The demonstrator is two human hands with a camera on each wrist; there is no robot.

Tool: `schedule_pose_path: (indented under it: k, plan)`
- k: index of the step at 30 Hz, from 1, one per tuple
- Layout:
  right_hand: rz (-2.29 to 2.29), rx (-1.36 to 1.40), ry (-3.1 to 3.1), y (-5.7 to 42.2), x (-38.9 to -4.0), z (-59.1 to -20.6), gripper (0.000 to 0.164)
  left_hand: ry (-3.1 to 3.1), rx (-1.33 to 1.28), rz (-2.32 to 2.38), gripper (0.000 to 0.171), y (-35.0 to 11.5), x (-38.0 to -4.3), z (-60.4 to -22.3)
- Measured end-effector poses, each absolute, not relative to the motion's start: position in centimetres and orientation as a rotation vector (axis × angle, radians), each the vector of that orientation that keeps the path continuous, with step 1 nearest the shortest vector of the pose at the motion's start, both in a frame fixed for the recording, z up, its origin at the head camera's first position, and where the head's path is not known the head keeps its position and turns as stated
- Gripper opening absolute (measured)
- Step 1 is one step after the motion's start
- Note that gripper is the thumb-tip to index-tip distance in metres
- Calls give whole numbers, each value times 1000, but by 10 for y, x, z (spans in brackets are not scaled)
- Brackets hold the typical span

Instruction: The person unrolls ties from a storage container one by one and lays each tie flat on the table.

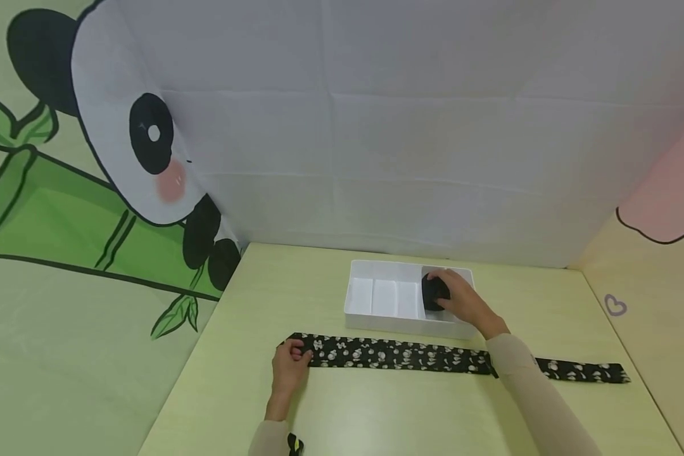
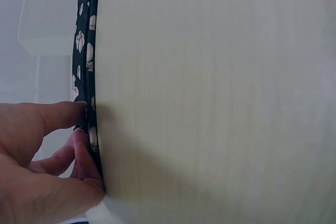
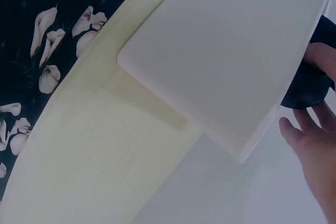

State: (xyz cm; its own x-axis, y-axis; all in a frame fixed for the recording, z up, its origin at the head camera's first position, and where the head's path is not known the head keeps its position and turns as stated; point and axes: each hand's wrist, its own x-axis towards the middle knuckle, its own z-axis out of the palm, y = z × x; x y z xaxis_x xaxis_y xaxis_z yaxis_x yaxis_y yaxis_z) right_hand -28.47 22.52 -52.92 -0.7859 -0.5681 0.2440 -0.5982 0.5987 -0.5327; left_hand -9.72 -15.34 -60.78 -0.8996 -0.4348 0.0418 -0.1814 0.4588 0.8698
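A long, narrow black scarf [image 1: 399,354] with a pale floral print lies flat across the table, its layers showing along the near edge in the left wrist view. At its left end, my left hand [image 1: 290,367] pinches the cloth between thumb and curled fingers. A white divided tray [image 1: 353,322] stands behind the scarf. My right hand [image 1: 462,297] reaches into the tray's right-hand part and grips a black, rounded bundle [image 1: 433,291], whose kind I cannot tell. The right wrist view shows the same dark bundle [image 3: 307,87] at the tray's rim, with fingers around it.
My right forearm [image 1: 530,380] crosses over the scarf and hides part of it. White dividers [image 1: 396,297] split the tray's left side. A small black and yellow-green item [image 1: 294,444] shows by the left sleeve. Walls with painted cloth [image 1: 342,158] enclose the table.
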Motion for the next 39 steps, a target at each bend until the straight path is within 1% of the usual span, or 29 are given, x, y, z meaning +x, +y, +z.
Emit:
schedule_pose_path:
  k: [22,39]
  plan:
    - [970,963,-2697,234,-267,-504,55,-2463,527,-1393,23,-153,-101,-613]
    - [937,967,-2629,246,-251,-505,60,-2467,537,-1414,23,-151,-99,-609]
